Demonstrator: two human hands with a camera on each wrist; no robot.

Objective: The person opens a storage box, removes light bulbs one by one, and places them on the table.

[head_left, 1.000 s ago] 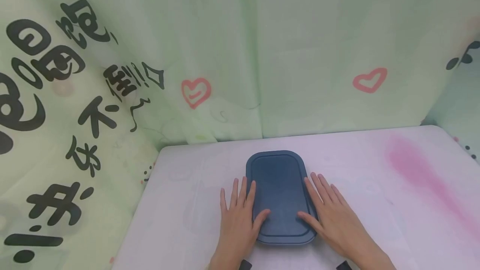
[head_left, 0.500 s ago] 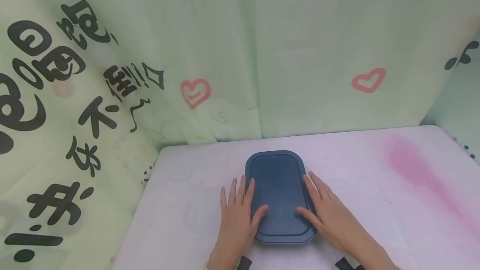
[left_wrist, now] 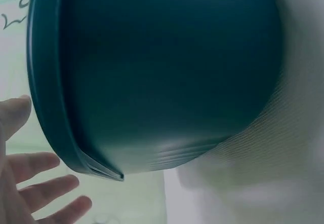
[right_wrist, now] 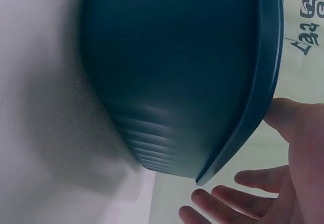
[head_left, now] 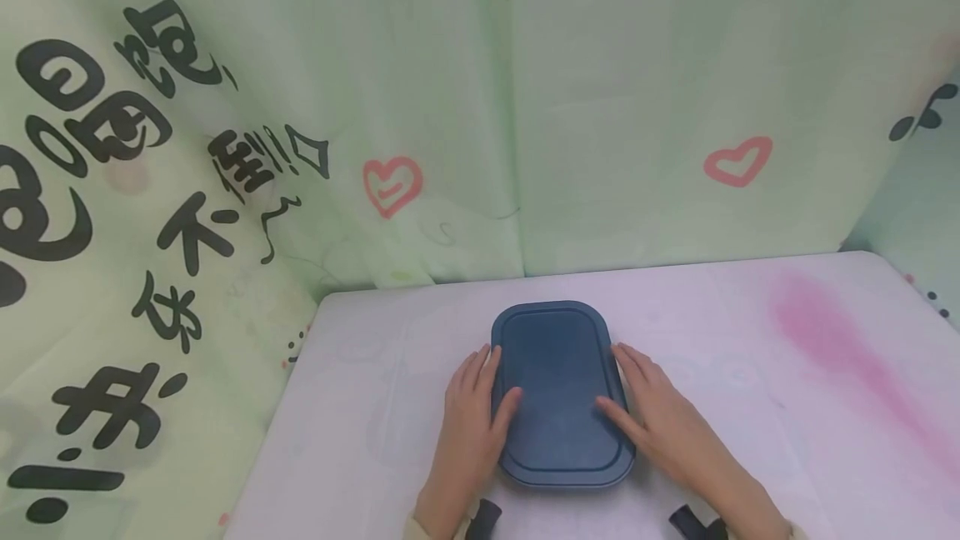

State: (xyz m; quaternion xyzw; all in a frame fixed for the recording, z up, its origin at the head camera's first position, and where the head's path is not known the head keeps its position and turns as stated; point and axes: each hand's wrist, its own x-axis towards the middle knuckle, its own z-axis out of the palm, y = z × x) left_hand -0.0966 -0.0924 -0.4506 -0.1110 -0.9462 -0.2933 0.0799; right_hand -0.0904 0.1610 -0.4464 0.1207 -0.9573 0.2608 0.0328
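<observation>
Left hand (head_left: 471, 411) and right hand (head_left: 657, 411), loosely extended, flank the blue lidded box (head_left: 558, 382).

Pale table (head_left: 360, 407); behind, green curtain (head_left: 630, 48), red hearts (head_left: 392, 188).

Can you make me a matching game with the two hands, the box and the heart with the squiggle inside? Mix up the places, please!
Things:
1. box
2. left hand
3. right hand
4. heart with a squiggle

Places:
A. at the box's right side
B. on the green cloth behind the table
C. on the table, between the two hands
D. at the box's left side

Right pairs: 1-C, 2-D, 3-A, 4-B
</observation>
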